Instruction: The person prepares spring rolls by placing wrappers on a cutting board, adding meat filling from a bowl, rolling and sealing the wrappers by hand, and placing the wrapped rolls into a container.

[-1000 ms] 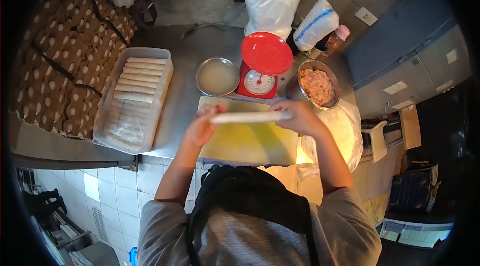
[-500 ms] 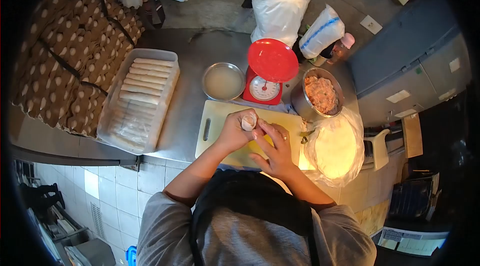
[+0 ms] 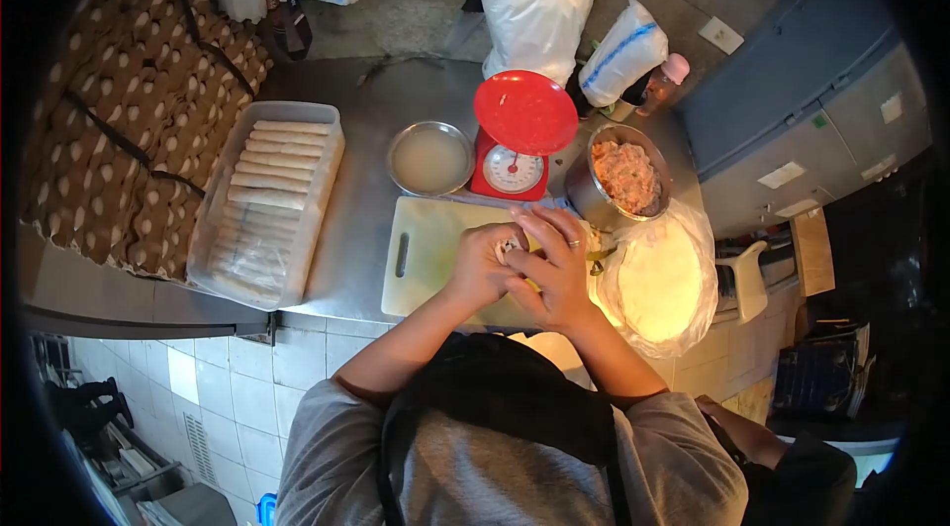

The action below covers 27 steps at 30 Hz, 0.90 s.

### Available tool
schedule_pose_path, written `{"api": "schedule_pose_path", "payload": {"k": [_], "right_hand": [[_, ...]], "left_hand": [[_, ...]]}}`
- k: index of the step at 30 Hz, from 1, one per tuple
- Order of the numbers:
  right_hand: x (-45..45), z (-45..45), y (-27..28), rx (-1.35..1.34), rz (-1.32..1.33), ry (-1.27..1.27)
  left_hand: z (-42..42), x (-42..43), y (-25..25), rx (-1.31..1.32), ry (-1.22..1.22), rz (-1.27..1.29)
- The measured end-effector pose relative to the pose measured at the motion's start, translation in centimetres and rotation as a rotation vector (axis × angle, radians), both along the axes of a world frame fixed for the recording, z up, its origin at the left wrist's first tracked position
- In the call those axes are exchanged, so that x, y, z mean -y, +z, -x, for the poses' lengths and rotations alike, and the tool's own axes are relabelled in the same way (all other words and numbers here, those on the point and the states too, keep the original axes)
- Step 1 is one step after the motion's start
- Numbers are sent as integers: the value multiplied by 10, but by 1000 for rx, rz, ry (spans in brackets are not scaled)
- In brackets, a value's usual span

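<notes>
My left hand (image 3: 481,271) is closed around a pale uncooked spring roll (image 3: 509,245), whose open end points up. Over that end is my right hand (image 3: 556,274), its fingers stretched out and the fingertips touching the wrapper; they hide part of the roll. Both hands are above a cream cutting board (image 3: 427,231). Right of the board lies a stack of round wrappers (image 3: 655,290) in clear plastic. Behind the wrappers stands a metal pot (image 3: 592,197) with orange-pink filling (image 3: 627,176). A metal bowl (image 3: 430,158) of cloudy liquid sits behind the board.
A red kitchen scale (image 3: 511,172) stands behind the board. On the left, a plastic tub (image 3: 322,219) holds several finished rolls (image 3: 277,168), beside stacked egg trays (image 3: 129,120). White bags (image 3: 539,21) lean by the wall. Another person's arm (image 3: 742,432) shows at lower right.
My right hand has moved in over the roll's end, covering more of it. The view has shifted slightly. Another person's arm has come into view at lower right.
</notes>
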State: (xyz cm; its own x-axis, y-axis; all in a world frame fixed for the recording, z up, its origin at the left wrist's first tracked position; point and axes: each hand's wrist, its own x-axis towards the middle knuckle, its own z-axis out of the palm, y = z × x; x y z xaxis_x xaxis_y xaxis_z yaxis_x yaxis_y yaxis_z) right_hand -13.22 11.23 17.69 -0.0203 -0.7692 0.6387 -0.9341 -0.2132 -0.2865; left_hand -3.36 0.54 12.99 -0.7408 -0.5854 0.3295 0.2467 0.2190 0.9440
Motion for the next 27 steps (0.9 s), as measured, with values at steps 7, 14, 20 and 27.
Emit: {"api": "schedule_pose_path", "payload": {"k": [7,14,20,27], "right_hand": [[-10,12,-18,546,24,119],[-1,19,-7,102,39,190],[3,28,17,-210,-41,214],[6,32,14,60,-29,310]], "left_hand": [[-4,1,18,27,-113,-215],[-5,3,8,34,-142,-147],[-1,1,-3,61,-130,-188],[-6,7,8,103,-210,-188]]}}
